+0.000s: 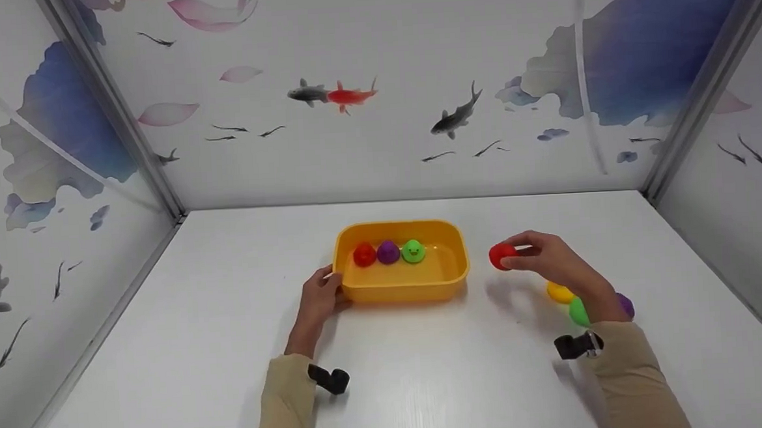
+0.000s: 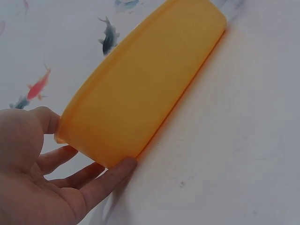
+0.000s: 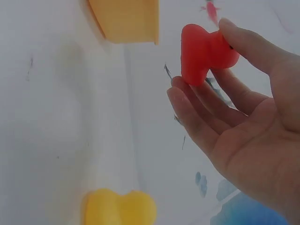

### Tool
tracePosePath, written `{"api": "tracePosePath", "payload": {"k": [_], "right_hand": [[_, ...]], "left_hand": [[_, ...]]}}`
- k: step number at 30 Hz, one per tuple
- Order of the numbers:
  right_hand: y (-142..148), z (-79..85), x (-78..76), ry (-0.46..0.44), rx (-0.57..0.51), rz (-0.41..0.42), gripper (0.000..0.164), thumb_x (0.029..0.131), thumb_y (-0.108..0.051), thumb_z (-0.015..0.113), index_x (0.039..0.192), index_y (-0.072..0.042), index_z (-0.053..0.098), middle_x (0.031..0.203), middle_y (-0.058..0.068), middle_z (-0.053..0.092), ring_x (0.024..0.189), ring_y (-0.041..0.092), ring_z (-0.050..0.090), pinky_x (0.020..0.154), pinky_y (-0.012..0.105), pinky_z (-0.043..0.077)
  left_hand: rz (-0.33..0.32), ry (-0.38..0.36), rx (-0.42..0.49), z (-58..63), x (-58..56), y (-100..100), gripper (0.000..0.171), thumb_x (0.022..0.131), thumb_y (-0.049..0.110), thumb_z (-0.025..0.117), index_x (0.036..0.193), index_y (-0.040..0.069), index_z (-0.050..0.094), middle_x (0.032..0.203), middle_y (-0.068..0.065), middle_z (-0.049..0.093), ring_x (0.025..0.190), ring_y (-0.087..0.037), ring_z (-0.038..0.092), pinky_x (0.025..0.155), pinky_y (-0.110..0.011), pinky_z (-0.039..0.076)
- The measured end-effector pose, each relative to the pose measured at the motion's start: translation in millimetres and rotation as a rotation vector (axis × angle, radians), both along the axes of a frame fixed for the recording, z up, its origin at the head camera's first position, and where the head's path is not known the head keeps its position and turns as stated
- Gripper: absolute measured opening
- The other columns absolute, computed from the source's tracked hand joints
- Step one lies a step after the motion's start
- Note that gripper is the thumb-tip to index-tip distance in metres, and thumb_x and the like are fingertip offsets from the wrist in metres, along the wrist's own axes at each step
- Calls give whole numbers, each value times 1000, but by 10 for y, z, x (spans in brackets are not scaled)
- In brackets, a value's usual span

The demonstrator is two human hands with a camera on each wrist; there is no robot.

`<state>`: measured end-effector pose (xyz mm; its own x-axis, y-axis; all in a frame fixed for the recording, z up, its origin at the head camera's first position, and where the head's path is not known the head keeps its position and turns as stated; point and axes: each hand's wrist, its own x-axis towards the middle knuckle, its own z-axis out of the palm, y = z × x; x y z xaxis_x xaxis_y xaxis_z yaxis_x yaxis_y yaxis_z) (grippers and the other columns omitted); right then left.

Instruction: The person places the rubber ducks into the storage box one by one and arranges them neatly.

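Observation:
Out over the table, to the right of the yellow plastic bin [image 1: 406,293], my right hand [image 1: 553,257] pinches a red rubber duck [image 3: 199,54] between thumb and fingertips. My left hand [image 1: 320,299] holds the bin's left end. In the left wrist view its thumb is at the rim and its fingers lie along the end wall of the bin [image 2: 145,84]. Inside the bin a red duck [image 1: 364,254], a purple duck [image 1: 388,253] and a green duck [image 1: 413,251] sit in a row toward the left and middle.
Below the right forearm lie a yellow duck [image 1: 560,292], a green toy [image 1: 579,311] and a purple toy [image 1: 626,305], partly hidden by the wrist. White panels printed with fish enclose the white table [image 1: 428,374] at the back and sides.

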<state>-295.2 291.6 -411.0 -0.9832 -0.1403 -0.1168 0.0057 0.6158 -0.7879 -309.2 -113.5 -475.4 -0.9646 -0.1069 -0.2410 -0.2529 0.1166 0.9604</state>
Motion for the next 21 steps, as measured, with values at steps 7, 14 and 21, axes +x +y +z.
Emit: {"api": "tracePosePath", "payload": {"k": [7,14,21], "right_hand": [[-192,87,-105,-22,-34,-7,64,87,-48,73,135,-9,56,136,17,60,123,33,56,113,54,44],[-442,189,-287,-54,-53,-24,62,88,-43,74,137,-10,54,141,16,56,128,34,54,116,55,41],[-665,229,-437,-101,-43,-64,54,89,-35,75,134,-12,57,144,13,54,133,33,51,117,51,40]], "left_hand": [[-1,14,5,-4,-2,-7,48,104,27,49,149,13,45,135,-16,60,98,-20,68,91,-33,61],[3,-5,5,15,-5,-18,48,104,28,50,150,14,45,137,-15,59,101,-21,67,91,-32,60],[3,-18,9,12,10,16,49,104,28,50,150,14,44,137,-15,59,101,-21,67,91,-31,60]]}}
